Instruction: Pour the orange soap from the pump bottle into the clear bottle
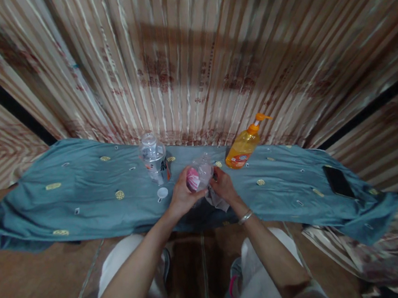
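Observation:
Tilted between my two hands is a clear plastic bottle (203,170) with a pink and white label. My left hand (183,193) is wrapped round its labelled lower part. At its right side my right hand (223,184) pinches a pale, crumpled cloth or tissue (217,201), which hangs below the bottle; the exact material cannot be made out. Left of my hands stands an uncapped clear bottle (155,161) with a silver label. A small white cap (163,192) lies in front of it.
An orange pump bottle (244,148) stands behind and right of my hands. A dark phone (338,181) lies near the right end. All rest on a narrow surface covered with a teal patterned cloth (92,196). A pleated curtain (181,64) hangs right behind it.

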Demonstrator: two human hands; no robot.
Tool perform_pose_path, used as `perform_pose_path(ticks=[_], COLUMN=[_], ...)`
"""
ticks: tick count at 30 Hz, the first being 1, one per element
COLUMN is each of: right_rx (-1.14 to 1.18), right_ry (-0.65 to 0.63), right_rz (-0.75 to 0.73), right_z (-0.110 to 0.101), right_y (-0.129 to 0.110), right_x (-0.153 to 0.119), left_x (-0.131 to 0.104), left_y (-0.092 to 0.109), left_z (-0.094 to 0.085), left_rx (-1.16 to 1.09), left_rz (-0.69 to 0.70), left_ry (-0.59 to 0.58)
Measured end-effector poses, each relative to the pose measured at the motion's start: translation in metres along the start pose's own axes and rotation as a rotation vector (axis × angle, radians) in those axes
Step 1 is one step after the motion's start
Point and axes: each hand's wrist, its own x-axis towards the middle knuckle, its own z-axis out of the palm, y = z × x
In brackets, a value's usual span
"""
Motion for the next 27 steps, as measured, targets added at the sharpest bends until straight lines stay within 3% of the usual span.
perform_pose_path(ticks=[6,16,25,27], right_rx=[0.226,0.459,0.527,0.508], right_ry=[-0.022,-0.090,-0.180,-0.179], right_rz=[-0.002,0.064,0.050,0.066], right_z=[0.026,0.047,0.101,0.111], right_y=[-0.030,-0.035,-0.057,-0.061], right_x=[-0.006,-0.001,0.021,0.026], left_x=[-0.002,-0.007,-0.012,-0.012], left_y=[-0.004,-0.003,0.006,0.005], left_z=[-0.013,-0.031,-0.076,-0.087], left_rx=[-0.016,-0.044,-0.087,-0.093], left_rz=[-0.004,0.013,-0.011,-0.006], left_ry=[0.050,0.049,0.146,0.212])
